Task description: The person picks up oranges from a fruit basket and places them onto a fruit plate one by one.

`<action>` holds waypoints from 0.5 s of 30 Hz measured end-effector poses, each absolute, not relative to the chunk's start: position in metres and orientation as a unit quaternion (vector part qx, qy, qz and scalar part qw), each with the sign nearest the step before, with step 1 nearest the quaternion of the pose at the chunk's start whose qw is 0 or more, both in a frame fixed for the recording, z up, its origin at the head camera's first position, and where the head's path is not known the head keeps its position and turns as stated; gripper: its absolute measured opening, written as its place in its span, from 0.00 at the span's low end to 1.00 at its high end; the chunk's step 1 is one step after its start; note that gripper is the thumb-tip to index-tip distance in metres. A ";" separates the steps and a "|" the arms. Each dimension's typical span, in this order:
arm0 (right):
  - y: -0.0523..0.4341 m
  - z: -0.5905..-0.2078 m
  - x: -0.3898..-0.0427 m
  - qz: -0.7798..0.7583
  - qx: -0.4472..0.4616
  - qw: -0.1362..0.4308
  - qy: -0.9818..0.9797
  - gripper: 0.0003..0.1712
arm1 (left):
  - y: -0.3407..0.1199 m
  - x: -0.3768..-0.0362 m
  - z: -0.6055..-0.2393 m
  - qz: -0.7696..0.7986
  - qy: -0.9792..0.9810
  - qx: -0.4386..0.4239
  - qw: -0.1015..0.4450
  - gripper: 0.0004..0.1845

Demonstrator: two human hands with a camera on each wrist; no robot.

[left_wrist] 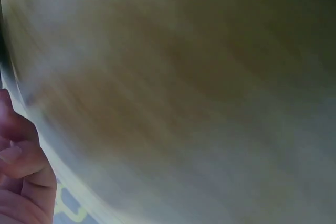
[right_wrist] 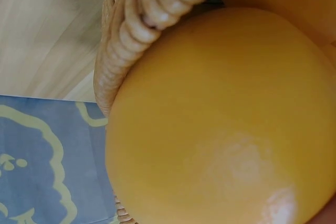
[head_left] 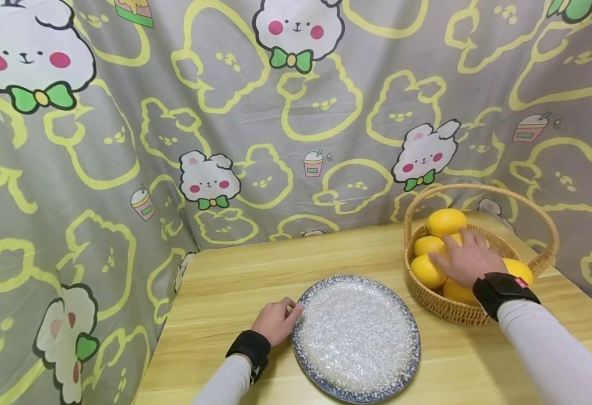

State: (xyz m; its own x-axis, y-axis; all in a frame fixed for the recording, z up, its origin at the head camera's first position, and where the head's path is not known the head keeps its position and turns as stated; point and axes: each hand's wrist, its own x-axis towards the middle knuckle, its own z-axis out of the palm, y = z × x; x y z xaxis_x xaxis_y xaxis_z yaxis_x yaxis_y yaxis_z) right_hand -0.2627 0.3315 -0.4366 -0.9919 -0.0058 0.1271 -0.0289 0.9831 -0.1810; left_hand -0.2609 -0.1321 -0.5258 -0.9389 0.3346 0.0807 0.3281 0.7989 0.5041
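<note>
Right hand (head_left: pixel 473 260) over yellow fruit (head_left: pixel 427 272) in basket (head_left: pixel 447 313), plate (head_left: pixel 356 337) near-left — left hand (head_left: pixel 275 322) at its left rim — both grips unclear.

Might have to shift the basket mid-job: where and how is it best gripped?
Probably the top of the handle, from above: the slim arch stands up over the basket, apart from the yellow fruit, leaving room to reach under it.

Glossy yellow fruits (head_left: pixel 428 272) lie heaped in a wicker basket (head_left: pixel 442 310) beside a speckled, blue-rimmed plate (head_left: pixel 356 337)
</note>
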 end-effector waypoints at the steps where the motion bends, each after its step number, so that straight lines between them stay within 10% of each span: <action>1: 0.332 -0.437 -0.263 0.091 0.009 0.063 -0.994 0.44 | -0.131 -0.261 -0.525 0.265 0.949 0.171 0.011 0.22; 15: 0.332 -0.440 -0.263 0.085 0.012 0.077 -0.993 0.43 | -0.118 -0.259 -0.509 0.242 0.951 0.174 0.081 0.28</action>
